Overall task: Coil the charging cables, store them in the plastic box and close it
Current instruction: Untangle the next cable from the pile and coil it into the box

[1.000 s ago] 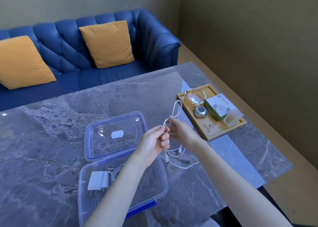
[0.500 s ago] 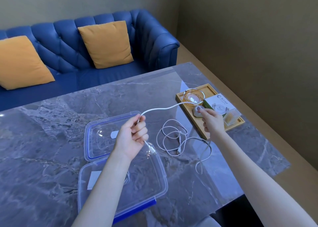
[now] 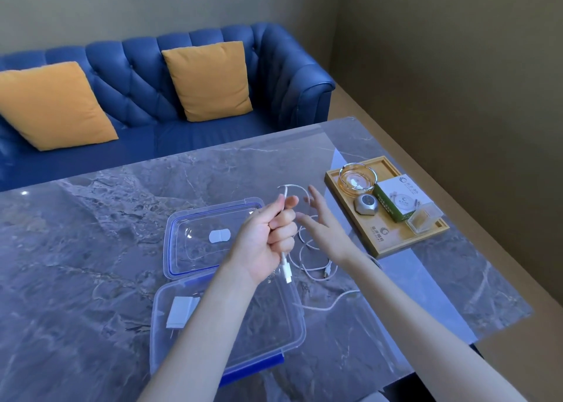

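My left hand [image 3: 268, 237] is a fist around a white charging cable [image 3: 310, 267], whose plug end hangs below the fist. The cable arcs over the top of the fist toward my right hand [image 3: 323, 224], which has its fingers spread and touches the loop lightly. The rest of the cable lies in loose loops on the marble table [image 3: 91, 249]. The clear plastic box [image 3: 268, 334] stands open under my left forearm, with a white charger [image 3: 179, 311] inside. Its blue-rimmed lid [image 3: 195, 249] lies flat just behind the box.
A wooden tray [image 3: 393, 243] at the right holds a glass ashtray [image 3: 358, 177], a small grey gadget [image 3: 367, 205], a green-and-white carton [image 3: 402, 202] and a small clear box [image 3: 425, 220]. A blue sofa [image 3: 146, 96] with orange cushions stands behind the table.
My right hand let go of the stretched cable and came back from the tray toward my left hand. The cable went from a taut line to a small loop above my left fist.
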A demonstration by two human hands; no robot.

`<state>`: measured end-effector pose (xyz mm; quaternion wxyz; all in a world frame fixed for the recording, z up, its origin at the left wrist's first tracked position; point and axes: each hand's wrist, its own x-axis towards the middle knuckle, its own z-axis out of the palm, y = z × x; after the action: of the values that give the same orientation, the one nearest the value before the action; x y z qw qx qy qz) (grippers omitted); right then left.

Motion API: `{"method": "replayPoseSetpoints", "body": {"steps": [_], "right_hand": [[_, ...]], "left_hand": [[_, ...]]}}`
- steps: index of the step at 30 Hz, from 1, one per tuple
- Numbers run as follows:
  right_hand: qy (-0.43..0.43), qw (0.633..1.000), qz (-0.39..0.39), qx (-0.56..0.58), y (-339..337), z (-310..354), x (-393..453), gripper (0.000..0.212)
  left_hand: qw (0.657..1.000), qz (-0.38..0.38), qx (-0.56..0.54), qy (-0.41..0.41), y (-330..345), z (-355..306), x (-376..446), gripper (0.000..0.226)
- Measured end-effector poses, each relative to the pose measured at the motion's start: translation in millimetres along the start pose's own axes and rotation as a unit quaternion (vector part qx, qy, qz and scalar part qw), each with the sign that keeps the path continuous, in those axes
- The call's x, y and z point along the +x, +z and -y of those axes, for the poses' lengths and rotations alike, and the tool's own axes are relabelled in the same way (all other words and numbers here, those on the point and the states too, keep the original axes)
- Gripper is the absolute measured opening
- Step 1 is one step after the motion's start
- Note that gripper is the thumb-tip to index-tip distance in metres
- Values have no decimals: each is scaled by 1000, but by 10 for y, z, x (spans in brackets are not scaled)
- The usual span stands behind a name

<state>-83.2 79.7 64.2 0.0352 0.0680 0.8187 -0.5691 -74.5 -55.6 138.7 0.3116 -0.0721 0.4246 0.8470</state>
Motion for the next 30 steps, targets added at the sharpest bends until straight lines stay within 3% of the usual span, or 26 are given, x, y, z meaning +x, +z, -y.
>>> {"method": "replayPoseSetpoints", "body": {"steps": [3, 6, 9, 11, 16, 23, 26, 30], "right_hand": [[-48, 982, -39, -180, 164, 60, 71, 92], [-151, 976, -52, -151, 294, 177, 70, 74], [-138, 988, 51, -53, 385, 299, -10, 47], [-111, 987, 98, -63, 443, 329, -99, 37], [-103, 953, 223, -176, 595, 308, -386, 34], [-60, 936, 299, -175, 481, 607, -437, 35], [-98, 928, 290, -212, 385, 735, -386, 32], [-165, 936, 228, -211, 207, 845, -208, 25]], "left_hand": [[1000, 2, -6, -16, -20, -40, -100, 34], [1000, 10, 16, -10, -50, -99, -182, 35], [999, 8, 1, 34, -120, -215, -206, 37], [996, -7, -20, 86, -206, -305, -164, 36], [981, -84, 28, 174, -464, -458, 59, 36], [965, -139, 104, 195, -667, -231, 243, 30], [948, -138, 208, 199, -735, -107, 255, 30], [933, -97, 317, 143, -747, 66, 133, 30]]}}
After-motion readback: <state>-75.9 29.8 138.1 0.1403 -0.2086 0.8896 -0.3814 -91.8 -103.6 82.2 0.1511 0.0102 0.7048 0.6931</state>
